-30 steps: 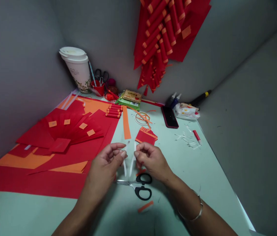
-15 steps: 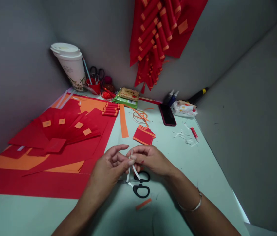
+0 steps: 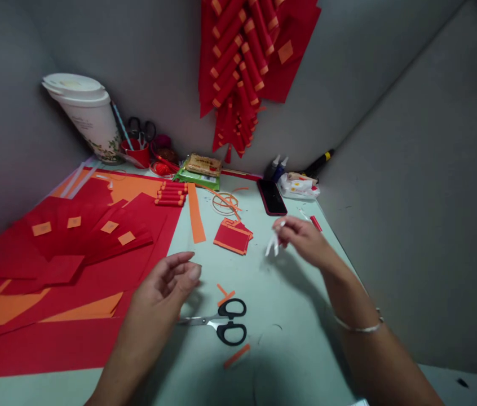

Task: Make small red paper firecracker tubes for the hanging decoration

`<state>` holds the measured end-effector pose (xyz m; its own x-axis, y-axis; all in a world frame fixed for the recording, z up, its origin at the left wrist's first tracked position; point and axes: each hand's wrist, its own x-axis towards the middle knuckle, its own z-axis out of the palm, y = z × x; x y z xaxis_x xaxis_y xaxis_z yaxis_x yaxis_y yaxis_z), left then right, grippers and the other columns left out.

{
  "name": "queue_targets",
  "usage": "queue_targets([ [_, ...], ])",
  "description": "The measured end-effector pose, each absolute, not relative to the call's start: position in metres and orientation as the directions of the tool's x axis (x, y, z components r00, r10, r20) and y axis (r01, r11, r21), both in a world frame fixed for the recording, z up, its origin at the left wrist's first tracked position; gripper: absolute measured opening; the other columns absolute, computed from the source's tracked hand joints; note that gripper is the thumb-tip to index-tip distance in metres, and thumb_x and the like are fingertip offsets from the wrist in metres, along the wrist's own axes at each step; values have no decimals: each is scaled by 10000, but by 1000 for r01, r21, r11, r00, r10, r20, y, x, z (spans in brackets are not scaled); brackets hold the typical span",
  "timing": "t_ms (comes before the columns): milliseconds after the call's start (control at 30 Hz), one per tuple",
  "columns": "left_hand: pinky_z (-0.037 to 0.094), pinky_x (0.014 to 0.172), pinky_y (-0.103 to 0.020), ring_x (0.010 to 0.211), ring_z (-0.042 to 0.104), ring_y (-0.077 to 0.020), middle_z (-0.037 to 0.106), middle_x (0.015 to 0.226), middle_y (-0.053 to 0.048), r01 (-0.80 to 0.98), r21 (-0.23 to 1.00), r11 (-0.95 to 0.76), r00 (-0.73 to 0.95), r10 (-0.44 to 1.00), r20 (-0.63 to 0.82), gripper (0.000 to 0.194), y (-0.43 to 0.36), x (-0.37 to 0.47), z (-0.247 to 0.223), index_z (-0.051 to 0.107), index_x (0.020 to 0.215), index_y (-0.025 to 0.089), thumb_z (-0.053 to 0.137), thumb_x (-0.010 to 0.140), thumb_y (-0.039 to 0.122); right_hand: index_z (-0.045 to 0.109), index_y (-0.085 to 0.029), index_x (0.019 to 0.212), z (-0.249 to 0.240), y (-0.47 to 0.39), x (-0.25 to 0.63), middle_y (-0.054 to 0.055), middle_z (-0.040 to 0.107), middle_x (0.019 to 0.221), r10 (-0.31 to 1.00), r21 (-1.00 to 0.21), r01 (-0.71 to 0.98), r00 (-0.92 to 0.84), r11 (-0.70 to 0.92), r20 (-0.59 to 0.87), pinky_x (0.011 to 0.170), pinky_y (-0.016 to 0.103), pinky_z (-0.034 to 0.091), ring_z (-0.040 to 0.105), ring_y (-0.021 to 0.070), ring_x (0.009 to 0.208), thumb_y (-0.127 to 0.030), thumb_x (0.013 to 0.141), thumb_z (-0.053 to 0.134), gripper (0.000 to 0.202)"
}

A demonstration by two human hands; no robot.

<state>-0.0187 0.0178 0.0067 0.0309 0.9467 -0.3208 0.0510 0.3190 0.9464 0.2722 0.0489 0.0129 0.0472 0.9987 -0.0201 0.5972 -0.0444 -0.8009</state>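
Note:
My right hand (image 3: pixel 301 237) is raised over the right part of the table, its fingers pinched on thin white paper strips (image 3: pixel 271 245) whose ends dangle below. Nothing is in my left hand (image 3: pixel 173 285); its fingers are loosely curled with a gap to the thumb, just above the edge of the red paper. Between my forearms lie scissors (image 3: pixel 221 321) with black handles, the blade tips hidden behind my left hand. Beyond them are small red cards with orange edges (image 3: pixel 232 237) and, near the handles, orange paper scraps (image 3: pixel 226 294).
Red and orange paper sheets (image 3: pixel 95 349) cover the left side. Small red rolls (image 3: pixel 171 194), an orange strip (image 3: pixel 196 214), a phone (image 3: pixel 272 197) and a white cup (image 3: pixel 86 118) stand or lie farther back. A red paper firecracker string (image 3: pixel 238 56) hangs on the wall.
My hands have parted. The right one has carried the white strips away to the right, and the left one has let go and moved left. The view has shifted slightly.

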Motion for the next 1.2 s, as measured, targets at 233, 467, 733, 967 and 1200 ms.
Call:
queue_targets([
  [233,499,758,-237,840,644,-141,707,962,5,-73,962,262,36,965,-260,384,13,-27,-1,641,1110,265,723,804,482,673,-128,1001,8,42,334,137,683,916,939,-553,794,339,-253,57,711,365,448,609,229,761,-253,784,638,253],
  [467,492,747,-209,874,635,-131,692,995,23,-55,965,258,60,965,-255,360,13,-29,-5,639,1141,299,719,824,450,677,-253,1072,23,-57,220,27,690,964,819,-611,722,-538,326,-200,709,276,466,630,167,808,-217,889,581,209],
  [733,507,818,-250,924,633,-162,691,1001,13,36,971,234,99,966,-237,401,12,-27,1,636,1141,289,734,799,474,578,-181,926,5,-78,204,36,641,902,768,-288,835,-547,469,-334,521,274,320,548,142,639,-126,850,499,123],
  [967,504,814,-259,926,630,-166,694,1009,9,60,962,265,141,952,-271,400,10,-25,2,640,1123,283,726,797,499,572,-182,864,-12,-78,205,28,622,827,798,-215,852,-523,478,-298,485,298,197,463,127,570,-82,835,481,138],
  [1200,501,764,-236,914,621,-156,693,1000,16,92,963,255,145,953,-266,373,11,-25,2,643,1123,300,720,809,486,603,-192,899,9,-71,240,19,619,855,865,-393,855,-447,338,-229,634,265,367,544,129,712,-154,909,463,145],
])
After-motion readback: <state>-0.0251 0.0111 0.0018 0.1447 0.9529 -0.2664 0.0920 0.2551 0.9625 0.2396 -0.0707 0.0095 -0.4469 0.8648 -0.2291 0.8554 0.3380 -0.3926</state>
